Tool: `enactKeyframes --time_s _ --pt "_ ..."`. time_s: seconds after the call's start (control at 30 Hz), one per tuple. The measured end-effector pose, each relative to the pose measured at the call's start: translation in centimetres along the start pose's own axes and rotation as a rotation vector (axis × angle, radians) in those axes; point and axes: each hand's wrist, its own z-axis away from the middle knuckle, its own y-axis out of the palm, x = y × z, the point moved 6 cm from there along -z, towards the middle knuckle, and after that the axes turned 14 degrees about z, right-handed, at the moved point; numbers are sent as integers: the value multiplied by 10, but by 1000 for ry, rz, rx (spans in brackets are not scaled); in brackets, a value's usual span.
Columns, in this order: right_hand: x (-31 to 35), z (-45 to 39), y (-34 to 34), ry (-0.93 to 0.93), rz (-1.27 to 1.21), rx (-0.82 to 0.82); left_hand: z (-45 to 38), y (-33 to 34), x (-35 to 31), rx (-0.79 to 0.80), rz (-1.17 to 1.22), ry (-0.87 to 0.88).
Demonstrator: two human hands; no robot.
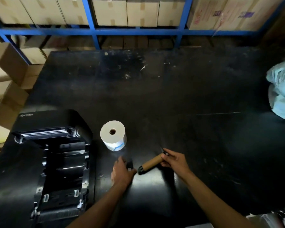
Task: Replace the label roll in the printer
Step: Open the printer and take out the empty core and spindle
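Right hand fingers closed round empty cardboard core on spindle – left hand curled on small black end piece; fresh label roll upright beside open printer – loose end piece may slip onto black table, hard to spot

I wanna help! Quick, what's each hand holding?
Left hand: closed on a small black piece, resting on the table.
Right hand: closed on the empty cardboard core, lifted at an angle.
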Motion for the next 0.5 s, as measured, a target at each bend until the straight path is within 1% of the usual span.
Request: enactKeyframes --time_s 0.1,0.13,0.17,0.2,0.23,0.27,0.33,0.37,0.4,0.5 --pt "-5 0 2 17 5 33 7 -1 -5 -67 -64 -25" --pt "-7 -1 3 23 1 43 9 -3 -8 -109 -74 9" --pt "-8 -1 3 26 -2 54 11 -5 -13 -140 -54 80" --pt "-9 -2 3 28 -6 64 13 -4 -19 -124 2 175" --pt "-9 -2 4 27 -15 75 15 -1 -26 -52 90 265" --pt "-8 -3 5 26 -28 85 15 3 -31 55 177 314" --pt "-5 -4 8 21 -61 104 16 15 -37 307 273 300" --pt "-3 -4 10 17 -73 113 18 20 -38 388 260 284" --pt "-2 -4 11 13 -73 124 18 22 -40 412 216 301" --pt "2 -4 10 18 -87 158 14 15 -39 363 174 335"
